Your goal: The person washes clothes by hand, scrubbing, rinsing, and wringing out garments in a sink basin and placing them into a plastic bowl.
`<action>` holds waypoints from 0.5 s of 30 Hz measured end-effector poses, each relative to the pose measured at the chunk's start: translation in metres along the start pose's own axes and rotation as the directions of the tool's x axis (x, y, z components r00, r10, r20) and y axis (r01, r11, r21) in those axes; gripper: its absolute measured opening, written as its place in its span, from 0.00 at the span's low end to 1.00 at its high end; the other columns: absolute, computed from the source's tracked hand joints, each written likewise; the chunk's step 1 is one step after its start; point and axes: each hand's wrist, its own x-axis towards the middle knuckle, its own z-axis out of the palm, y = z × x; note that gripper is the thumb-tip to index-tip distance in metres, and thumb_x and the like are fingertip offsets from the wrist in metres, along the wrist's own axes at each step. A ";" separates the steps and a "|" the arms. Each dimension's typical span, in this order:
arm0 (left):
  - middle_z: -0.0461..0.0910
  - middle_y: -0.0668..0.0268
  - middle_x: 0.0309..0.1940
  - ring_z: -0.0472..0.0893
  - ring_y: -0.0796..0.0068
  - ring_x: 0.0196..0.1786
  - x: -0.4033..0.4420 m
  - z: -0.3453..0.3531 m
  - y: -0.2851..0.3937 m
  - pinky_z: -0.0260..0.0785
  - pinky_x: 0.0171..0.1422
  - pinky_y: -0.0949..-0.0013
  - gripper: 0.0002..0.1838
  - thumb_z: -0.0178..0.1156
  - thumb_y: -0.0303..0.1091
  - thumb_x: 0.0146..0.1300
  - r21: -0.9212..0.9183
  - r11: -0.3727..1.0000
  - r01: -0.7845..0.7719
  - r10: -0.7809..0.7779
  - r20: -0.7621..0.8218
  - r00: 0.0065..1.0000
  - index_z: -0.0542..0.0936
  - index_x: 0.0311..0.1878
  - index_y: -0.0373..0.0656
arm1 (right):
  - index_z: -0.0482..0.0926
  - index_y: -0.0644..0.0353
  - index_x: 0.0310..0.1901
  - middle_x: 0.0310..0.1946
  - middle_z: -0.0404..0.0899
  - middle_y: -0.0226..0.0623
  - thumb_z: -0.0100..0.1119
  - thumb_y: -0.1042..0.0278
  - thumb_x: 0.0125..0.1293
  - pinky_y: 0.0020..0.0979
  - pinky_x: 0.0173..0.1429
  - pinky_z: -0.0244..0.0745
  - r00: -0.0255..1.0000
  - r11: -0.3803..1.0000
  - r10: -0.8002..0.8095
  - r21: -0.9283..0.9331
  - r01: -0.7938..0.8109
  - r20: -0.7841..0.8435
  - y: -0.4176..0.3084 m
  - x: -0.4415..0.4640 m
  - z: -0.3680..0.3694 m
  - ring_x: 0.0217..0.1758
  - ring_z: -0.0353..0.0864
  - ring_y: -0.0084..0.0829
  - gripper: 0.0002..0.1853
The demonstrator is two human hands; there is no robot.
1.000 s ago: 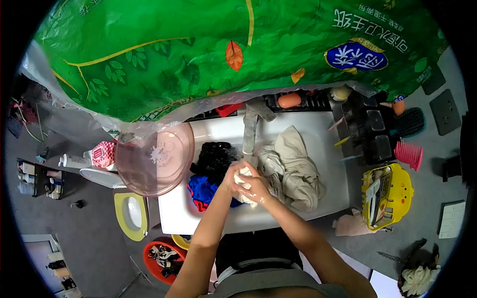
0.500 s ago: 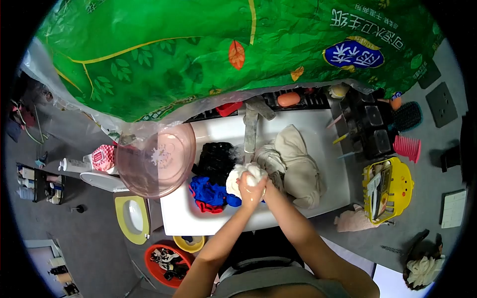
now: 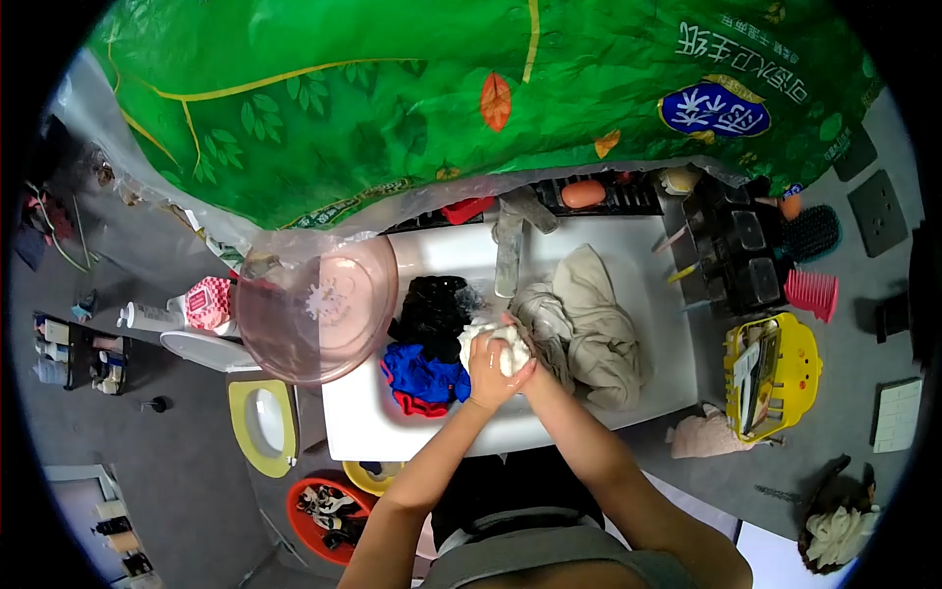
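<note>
Both of my hands meet over the white sink (image 3: 365,440), pressed around a wet, bunched white cloth (image 3: 512,353). My left hand (image 3: 486,380) closes on it from the left and below. From the right, my right hand (image 3: 527,373) grips the same cloth, its fingers partly hidden behind it. Just above is the metal faucet (image 3: 508,255), with water splashing by the cloth. To the left in the sink lie a wet black cloth (image 3: 432,309) and a blue garment with red trim (image 3: 424,375). Greyish-beige garments (image 3: 603,339) are heaped on the right.
A translucent pink basin (image 3: 368,324) rests over the sink's left end. A large green package (image 3: 324,128) overhangs the back. On the right stand a black organizer (image 3: 731,245) and a yellow basket (image 3: 790,378). At lower left are a toilet (image 3: 238,432) and a red basin (image 3: 294,525).
My hands have shifted their hold on the white cloth, with the fingers now spread more around it. The whole view has moved slightly.
</note>
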 end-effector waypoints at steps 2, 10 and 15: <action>0.70 0.54 0.31 0.70 0.52 0.38 -0.001 0.005 -0.002 0.63 0.43 0.57 0.20 0.67 0.40 0.38 -0.016 0.998 0.064 -0.064 -0.035 0.997 0.68 0.28 0.40 | 0.73 0.62 0.44 0.39 0.77 0.40 0.48 0.53 0.60 0.36 0.48 0.73 0.995 0.999 -0.029 -0.021 0.028 -0.091 0.001 0.008 -0.009 0.41 0.77 0.35 0.20; 0.75 0.55 0.21 0.74 0.69 0.24 0.010 0.010 -0.004 0.66 0.31 0.67 0.15 0.61 0.40 0.49 -0.263 0.740 0.618 -0.642 -0.003 0.767 0.74 0.25 0.35 | 0.73 0.64 0.42 0.36 0.76 0.39 0.55 0.70 0.54 0.31 0.43 0.74 0.851 0.876 -0.420 -0.388 0.288 -0.316 0.010 -0.025 0.020 0.37 0.76 0.32 0.13; 0.78 0.60 0.38 0.77 0.65 0.42 0.025 -0.003 -0.029 0.69 0.50 0.63 0.22 0.52 0.53 0.58 -0.696 -0.420 0.582 -0.540 0.707 0.457 0.74 0.42 0.41 | 0.73 0.68 0.44 0.33 0.78 0.38 0.58 0.75 0.49 0.27 0.41 0.72 0.653 0.232 -0.757 -0.930 0.284 0.010 -0.018 -0.030 0.042 0.34 0.76 0.26 0.18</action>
